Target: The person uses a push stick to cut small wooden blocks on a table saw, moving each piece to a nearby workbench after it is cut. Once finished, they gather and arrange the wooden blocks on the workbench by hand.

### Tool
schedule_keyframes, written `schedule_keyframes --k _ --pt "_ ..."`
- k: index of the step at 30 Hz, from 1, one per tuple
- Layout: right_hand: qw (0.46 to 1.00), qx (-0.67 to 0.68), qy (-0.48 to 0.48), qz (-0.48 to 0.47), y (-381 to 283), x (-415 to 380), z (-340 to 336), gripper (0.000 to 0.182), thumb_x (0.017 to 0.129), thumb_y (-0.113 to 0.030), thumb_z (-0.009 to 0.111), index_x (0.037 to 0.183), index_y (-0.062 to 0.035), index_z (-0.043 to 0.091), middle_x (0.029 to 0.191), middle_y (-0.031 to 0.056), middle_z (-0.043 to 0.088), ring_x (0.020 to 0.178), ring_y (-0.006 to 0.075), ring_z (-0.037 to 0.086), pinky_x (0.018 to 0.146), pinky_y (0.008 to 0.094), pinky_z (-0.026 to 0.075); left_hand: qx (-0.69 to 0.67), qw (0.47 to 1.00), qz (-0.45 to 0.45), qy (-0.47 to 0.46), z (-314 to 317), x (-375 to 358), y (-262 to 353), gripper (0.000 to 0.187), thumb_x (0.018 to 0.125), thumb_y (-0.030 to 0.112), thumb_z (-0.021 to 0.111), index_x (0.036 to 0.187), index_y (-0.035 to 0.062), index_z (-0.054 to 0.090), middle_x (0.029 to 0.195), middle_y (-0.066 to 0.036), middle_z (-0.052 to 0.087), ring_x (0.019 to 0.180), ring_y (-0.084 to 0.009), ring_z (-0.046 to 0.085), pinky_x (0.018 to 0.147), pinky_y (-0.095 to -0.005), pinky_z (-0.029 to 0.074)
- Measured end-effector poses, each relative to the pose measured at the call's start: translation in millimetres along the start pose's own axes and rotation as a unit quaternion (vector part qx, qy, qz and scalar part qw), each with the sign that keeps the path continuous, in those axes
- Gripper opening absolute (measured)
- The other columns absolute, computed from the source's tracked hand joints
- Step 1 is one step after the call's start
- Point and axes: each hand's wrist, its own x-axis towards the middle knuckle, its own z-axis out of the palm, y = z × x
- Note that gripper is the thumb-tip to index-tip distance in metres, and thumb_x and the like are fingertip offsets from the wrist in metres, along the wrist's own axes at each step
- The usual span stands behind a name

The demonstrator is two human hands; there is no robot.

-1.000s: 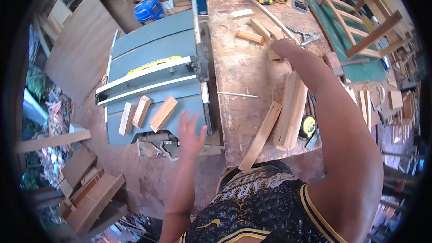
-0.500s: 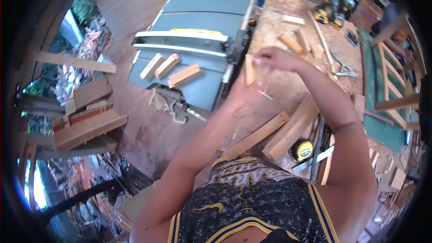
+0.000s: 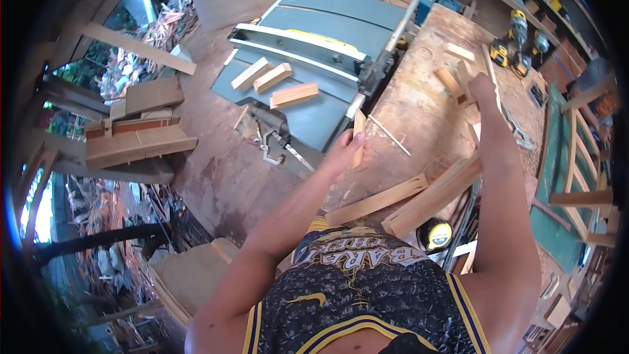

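My left hand (image 3: 347, 153) is closed around a short wooden block (image 3: 359, 132), which it holds upright above the front of the workbench (image 3: 419, 101). My right hand (image 3: 484, 88) is over the right side of the bench, right at a group of small wooden pieces. Its fingers are mostly hidden behind the back of the hand. One wooden block (image 3: 448, 82) lies just left of it. On the bench between the hands is a thin stick (image 3: 390, 136). Two longer wooden bars (image 3: 377, 202) lie near my body.
Left of the bench stands a table saw (image 3: 327, 13) with several wooden blocks (image 3: 294, 94) on its top. Cordless drills (image 3: 517, 33) are at the back right. A tape measure (image 3: 436, 233) sits near my waist, and a metal clamp (image 3: 517, 132) lies at the right edge.
My right hand has left the block in my left hand and moved right to the loose wooden pieces. My left hand keeps the block, now lower. The view has shifted.
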Motion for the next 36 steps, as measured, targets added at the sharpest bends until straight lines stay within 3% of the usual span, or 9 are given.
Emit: schedule_keyframes --k 5,10,13,16,19,25,28,31,36 --pt "0.884 0.452 -0.032 -0.118 -56 -51 -18 0.019 0.085 -0.020 0.069 0.093 -0.0038 0.061 0.086 0.0108 0.067 0.078 0.0211 0.066 0.066 0.0362 0.053 -0.121 0.991 0.050 0.010 -13 6 -2 0.037 0.103 0.031 0.053 0.126 0.0033 0.045 0.112 -0.012 0.061 0.097 -0.0214 0.064 0.082 -0.0363 0.056" --pt "0.887 0.283 -0.271 -0.244 -207 -249 -84 0.027 0.087 -0.020 0.066 0.104 -0.0028 0.055 0.094 0.0139 0.066 0.080 0.0195 0.066 0.067 0.0357 0.054 -0.169 0.979 0.090 0.069 1 15 16 0.037 0.100 0.022 0.059 0.128 0.0035 0.044 0.117 -0.013 0.061 0.100 -0.0244 0.065 0.083 -0.0377 0.056" --pt "0.868 0.266 -0.253 -0.334 -236 -272 -49 0.032 0.086 -0.021 0.069 0.109 -0.0027 0.056 0.099 0.0145 0.066 0.085 0.0245 0.066 0.073 0.0384 0.053 -0.142 0.978 0.131 0.084 -23 20 15 0.026 0.097 0.016 0.062 0.119 0.0036 0.054 0.106 -0.010 0.065 0.093 -0.0194 0.066 0.078 -0.0340 0.057" --pt "0.750 0.379 -0.354 -0.410 -246 -265 -32 0.047 0.087 -0.024 0.070 0.126 -0.0033 0.054 0.109 0.0152 0.066 0.095 0.0271 0.066 0.080 0.0387 0.053 0.104 0.972 0.154 0.141 -78 11 47 0.035 0.088 0.020 0.073 0.114 0.0006 0.057 0.098 -0.010 0.069 0.087 -0.0200 0.068 0.072 -0.0348 0.055" --pt "0.800 0.298 -0.376 -0.361 -257 -262 -20 0.062 0.090 -0.026 0.069 0.143 -0.0050 0.044 0.118 0.0155 0.063 0.103 0.0238 0.064 0.086 0.0352 0.054 0.510 0.806 0.222 0.203 -129 22 98 0.048 0.076 0.027 0.081 0.112 0.0043 0.060 0.099 -0.017 0.069 0.094 -0.0325 0.068 0.083 -0.0422 0.053" --pt "0.775 0.422 -0.456 -0.112 -313 -269 31 0.068 0.091 -0.023 0.068 0.145 0.0019 0.036 0.116 0.0175 0.064 0.089 0.0218 0.068 0.076 0.0311 0.057 0.769 0.612 0.181 0.041 -178 83 154 0.045 0.074 0.028 0.079 0.107 0.0053 0.058 0.096 -0.019 0.068 0.097 -0.0356 0.066 0.085 -0.0458 0.052" --pt "0.702 0.548 -0.455 0.012 -352 -289 21 0.061 0.093 -0.011 0.059 0.142 0.0101 0.031 0.117 0.0217 0.061 0.097 0.0267 0.067 0.080 0.0349 0.059 0.793 0.581 0.186 0.003 -201 106 129 0.048 0.075 0.030 0.077 0.110 0.0060 0.056 0.098 -0.020 0.068 0.097 -0.0378 0.066 0.084 -0.0466 0.052" --pt "0.595 0.686 -0.409 0.086 -394 -289 70 0.044 0.093 -0.009 0.056 0.132 0.0048 0.043 0.125 0.0179 0.056 0.110 0.0291 0.061 0.091 0.0431 0.055 0.785 0.593 0.177 -0.036 -190 101 137 0.040 0.082 0.029 0.069 0.110 0.0045 0.054 0.101 -0.023 0.069 0.099 -0.0389 0.067 0.083 -0.0471 0.053" --pt "0.533 0.751 -0.377 0.097 -476 -280 90 0.045 0.092 -0.014 0.057 0.135 -0.0063 0.046 0.129 0.0095 0.053 0.122 0.0279 0.050 0.099 0.0600 0.045 0.752 0.630 0.195 0.008 -242 130 151 0.054 0.083 0.042 0.070 0.118 0.0042 0.052 0.108 -0.025 0.067 0.098 -0.0382 0.068 0.084 -0.0502 0.053"
